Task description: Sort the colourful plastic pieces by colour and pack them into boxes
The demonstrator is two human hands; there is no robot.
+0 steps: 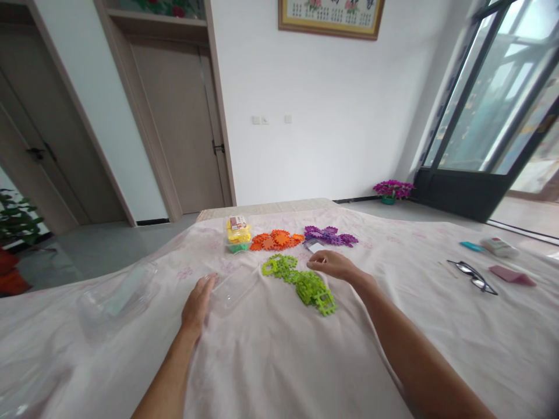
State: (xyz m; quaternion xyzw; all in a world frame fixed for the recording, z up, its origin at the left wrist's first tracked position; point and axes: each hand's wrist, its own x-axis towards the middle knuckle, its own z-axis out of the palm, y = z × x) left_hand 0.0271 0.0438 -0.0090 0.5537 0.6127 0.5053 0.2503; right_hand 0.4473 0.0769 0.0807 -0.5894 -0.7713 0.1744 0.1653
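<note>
My left hand (pixel 198 304) lies with its fingers stretched out on the pale cloth, touching the left end of a clear plastic box (pixel 238 288). Over the cloth to the right, my right hand (pixel 334 265) is closed with the fingertips pressed together; whatever they hold, if anything, is too small to make out. Just below and left of it spreads a loose pile of lime-green gear-shaped plastic pieces (pixel 312 288). A small white card or clear packet (pixel 316 247) lies right behind its fingers.
Orange gear pieces (pixel 279 239) and purple ones (pixel 329 235) lie farther back. Beside the orange stands a clear box of yellow and green pieces (pixel 238 234). A clear plastic tray (pixel 126 291) is at left. Glasses (pixel 474 276), a tissue pack (pixel 499 247) and a pink cloth (pixel 512 275) lie at right.
</note>
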